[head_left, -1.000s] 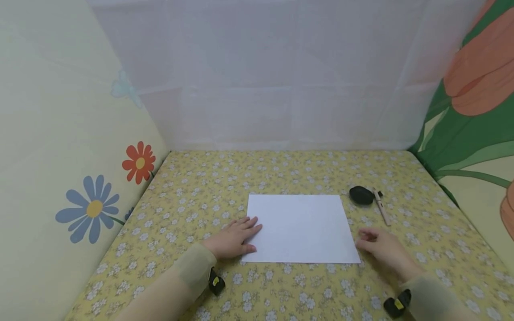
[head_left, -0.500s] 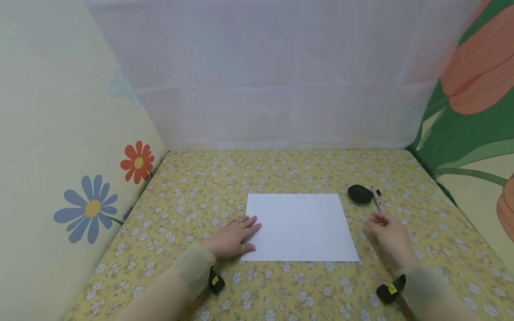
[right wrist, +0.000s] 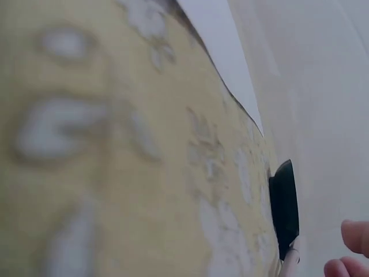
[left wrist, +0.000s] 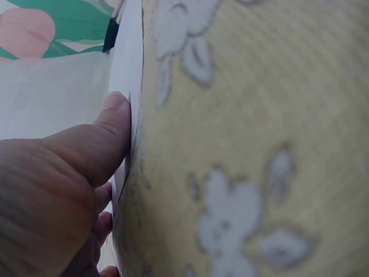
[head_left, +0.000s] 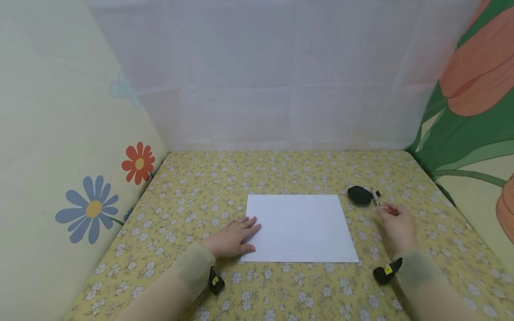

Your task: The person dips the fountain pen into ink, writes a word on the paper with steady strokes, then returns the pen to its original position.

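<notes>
While the left hand (head_left: 231, 236) lies with straight, spread fingers over the left edge of the white sheet (head_left: 299, 229), I have the right hand (head_left: 397, 227) loosely bent over the near part of the pale pen (head_left: 376, 198). Through the right wrist view I make out fingertips (right wrist: 356, 236) slightly apart, clear of the pen's visible part; whether they touch its hidden end I cannot tell. The pen lies on the floral cloth (head_left: 201, 178), right of the sheet, just beside a black oval object (head_left: 359, 196).
</notes>
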Demonstrator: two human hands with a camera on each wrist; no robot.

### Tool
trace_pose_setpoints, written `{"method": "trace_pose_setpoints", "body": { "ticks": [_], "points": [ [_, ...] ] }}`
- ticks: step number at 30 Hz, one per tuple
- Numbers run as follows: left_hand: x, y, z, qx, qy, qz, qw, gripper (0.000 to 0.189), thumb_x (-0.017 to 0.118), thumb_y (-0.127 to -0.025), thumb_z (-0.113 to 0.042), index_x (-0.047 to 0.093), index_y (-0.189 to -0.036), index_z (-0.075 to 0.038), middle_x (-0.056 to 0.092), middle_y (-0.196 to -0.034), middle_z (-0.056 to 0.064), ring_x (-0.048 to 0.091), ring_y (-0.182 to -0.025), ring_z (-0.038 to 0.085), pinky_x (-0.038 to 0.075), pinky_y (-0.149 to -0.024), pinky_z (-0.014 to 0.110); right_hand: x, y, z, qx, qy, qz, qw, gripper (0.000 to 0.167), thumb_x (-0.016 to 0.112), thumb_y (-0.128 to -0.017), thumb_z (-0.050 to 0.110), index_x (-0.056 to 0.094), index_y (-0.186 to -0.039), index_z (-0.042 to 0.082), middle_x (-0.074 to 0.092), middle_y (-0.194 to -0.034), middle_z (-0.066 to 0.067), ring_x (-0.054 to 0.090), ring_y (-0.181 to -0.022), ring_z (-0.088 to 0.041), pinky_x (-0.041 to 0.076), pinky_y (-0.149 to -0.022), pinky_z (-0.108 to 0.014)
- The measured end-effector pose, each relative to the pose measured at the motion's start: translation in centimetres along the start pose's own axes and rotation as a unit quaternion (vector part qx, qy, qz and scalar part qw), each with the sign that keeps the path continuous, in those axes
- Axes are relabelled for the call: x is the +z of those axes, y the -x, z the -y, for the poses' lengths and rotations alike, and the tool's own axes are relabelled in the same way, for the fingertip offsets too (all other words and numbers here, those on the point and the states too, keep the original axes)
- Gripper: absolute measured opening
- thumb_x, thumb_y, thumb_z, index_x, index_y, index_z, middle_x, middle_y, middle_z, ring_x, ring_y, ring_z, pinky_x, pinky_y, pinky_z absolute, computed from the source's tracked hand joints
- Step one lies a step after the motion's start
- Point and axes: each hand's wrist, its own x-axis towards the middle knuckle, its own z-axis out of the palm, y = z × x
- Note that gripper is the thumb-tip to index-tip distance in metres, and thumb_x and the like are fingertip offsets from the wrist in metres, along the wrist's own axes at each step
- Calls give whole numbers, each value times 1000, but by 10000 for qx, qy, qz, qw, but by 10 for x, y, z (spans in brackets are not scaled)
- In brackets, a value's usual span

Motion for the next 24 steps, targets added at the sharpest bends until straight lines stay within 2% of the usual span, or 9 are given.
{"method": "trace_pose_setpoints", "body": {
  "ticks": [9,17,20,24],
  "points": [
    [3,-2,3,-32,-92,-76,9999,69,52,-96,-47,27,-153,-17,14,-160,6,10,-147,28,11,-117,51,1,-17,-1,521,-381,-415,9971,62,61,-93,38,43,-146,11,51,-123,-7,51,-100,-17,43,-64,-17],
    [3,-2,3,-57,-50,-53,10000,70,52,-96,-48,26,-153,-19,13,-160,4,8,-147,26,10,-117,50,6,-22,-2,779,-620,-469,9939,62,63,-92,38,44,-145,12,51,-122,-5,51,-95,-15,43,-57,-20],
    [3,-2,3,-68,-63,-39,9999,70,52,-96,-48,25,-153,-19,13,-160,4,8,-147,26,10,-117,50,8,-24,-1,718,-488,-460,9952,62,62,-92,40,46,-143,10,52,-126,-8,51,-98,-18,44,-64,-25],
    [2,-3,1,-69,-4,-6,10000,69,52,-96,-47,25,-153,-19,13,-160,5,8,-147,27,9,-117,51,9,-26,-1,587,-318,-355,9971,62,61,-93,37,44,-144,5,50,-135,-18,51,-112,-29,47,-82,-36]
  ]
}}
